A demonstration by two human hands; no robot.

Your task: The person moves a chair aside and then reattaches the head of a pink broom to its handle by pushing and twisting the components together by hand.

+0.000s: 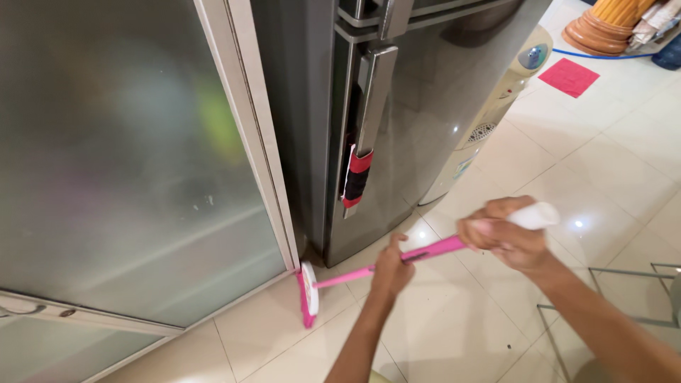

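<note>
Mop weight: we judge the pink mop (397, 264) to be light, a thin pole with a small flat head, so two hands steer it easily.
Mop stiffness: the pole (433, 251) looks rigid and straight, and we expect it to pass a push straight down to the head; the pad at the end is probably soft.
Grip surface: the smooth pink shaft may slide a little in the palm; the white end (533, 215) looks thicker and should offer a surer hold.
Where to hold: one hand near the top end for steering, the other partway down the pole for pressure, as we see here.
Left hand (391, 268): closed around the middle of the pole, fingers wrapped over it.
Right hand (505, 235): clenched on the upper pole, just below the white end.
Mop look: bright pink pole, white top grip, and a pink and white head (308, 292) standing on edge.
Mop position: the head rests on the pale tiled floor (454, 333), at the bottom corner of the dark grey refrigerator (411, 120), just beside the frosted glass door (128, 163) and its metal frame.
Nearby: a cream water dispenser (496, 99) stands beside the refrigerator.
</note>
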